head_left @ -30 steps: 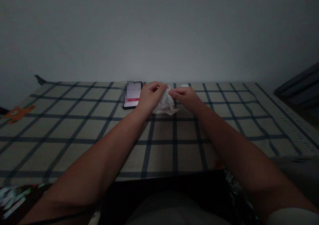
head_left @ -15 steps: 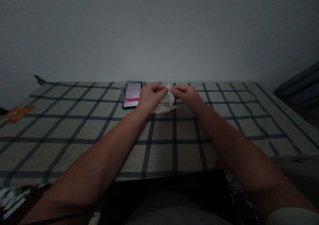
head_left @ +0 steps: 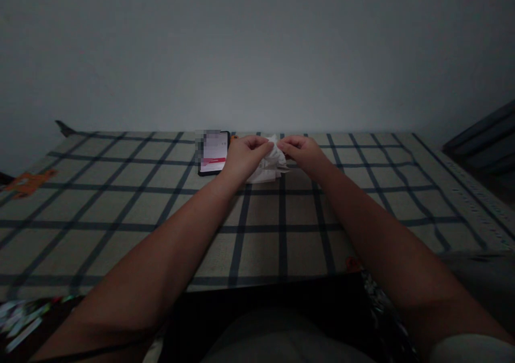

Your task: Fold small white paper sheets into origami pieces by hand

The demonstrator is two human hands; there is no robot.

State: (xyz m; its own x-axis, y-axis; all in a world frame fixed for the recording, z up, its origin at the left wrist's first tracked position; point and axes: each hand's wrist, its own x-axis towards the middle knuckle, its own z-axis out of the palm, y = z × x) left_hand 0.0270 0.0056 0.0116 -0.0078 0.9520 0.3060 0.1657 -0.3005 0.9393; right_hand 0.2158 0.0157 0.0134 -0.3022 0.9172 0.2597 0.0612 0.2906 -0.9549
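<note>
Between my two hands is a crumpled white tissue (head_left: pixel 274 158), pinched at its upper part from both sides. My left hand (head_left: pixel 247 154) grips it with thumb and fingertips closed. My right hand (head_left: pixel 301 151) pinches its other side the same way, close to the left fingertips. Below the hands, white paper (head_left: pixel 263 176) spreads low over the cloth; whether it is one piece with the tissue I cannot tell. Just left of my left hand lies a smartphone (head_left: pixel 214 151) in a dark case, its screen lit.
A checked cloth (head_left: pixel 161 207) covers the table, which meets a grey wall (head_left: pixel 257 57) at the back. An orange bear-like figure (head_left: pixel 30 183) is at the far left. Dark folded fabric (head_left: pixel 486 138) stands at the right.
The tissue between my fingertips has shifted its folds slightly and fans out more below them. Both hands stay nearly in place, and the phone has not moved.
</note>
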